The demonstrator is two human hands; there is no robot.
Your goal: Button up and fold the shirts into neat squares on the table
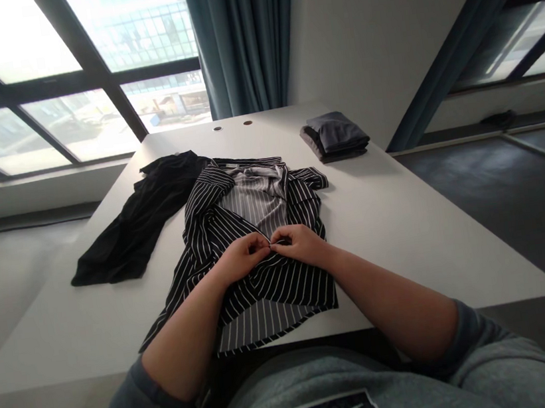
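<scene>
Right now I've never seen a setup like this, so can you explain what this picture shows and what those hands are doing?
There's no machine here: these are a person's two bare hands, filmed by one camera worn on their head, looking forward and down. On the white table lies a spread-out black-and-white striped garment. The left hand and right hand meet on its front, their fingers pinching at the cloth. Beside it lie a black garment and, farther off, a folded stack of dark clothes.
</scene>
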